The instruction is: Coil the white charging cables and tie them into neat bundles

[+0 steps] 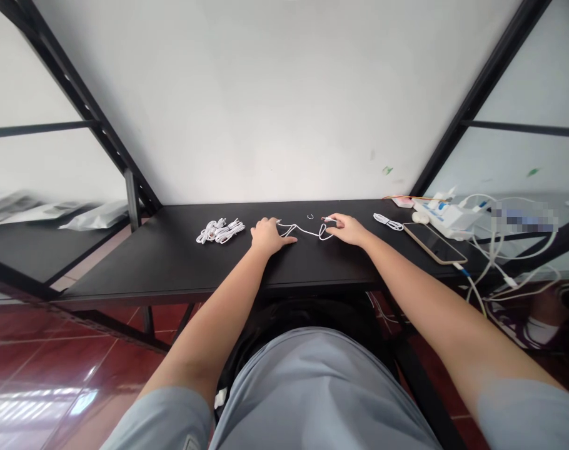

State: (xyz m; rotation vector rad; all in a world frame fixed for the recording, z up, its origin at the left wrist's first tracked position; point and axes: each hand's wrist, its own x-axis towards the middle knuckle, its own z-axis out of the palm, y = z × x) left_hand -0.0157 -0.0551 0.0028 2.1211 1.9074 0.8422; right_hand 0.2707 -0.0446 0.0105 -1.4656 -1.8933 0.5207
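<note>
A loose white cable (pixel 306 231) is lying on the black table (pixel 172 262), sagging in a shallow curve between the two hands. The left hand (pixel 268 236) is resting palm down over the cable's left end, fingers spread flat and pointing toward 3 o'clock, pressing rather than gripping. The right hand (pixel 346 229) is sitting at 3 o'clock from the cable's middle, its thumb and forefinger pinching together on the cable's other end (the plug itself is too small to make out). At 9 o'clock from the left hand, a bundle of coiled white cables (pixel 220 230) is lying near it. At 3 o'clock from the right hand, another coiled cable (pixel 387 221) is lying, then a phone (pixel 434 243) face up, then a white power strip (pixel 446 215) trailing wires. Black shelving is framing a white wall; red floor tiles are showing below.
</note>
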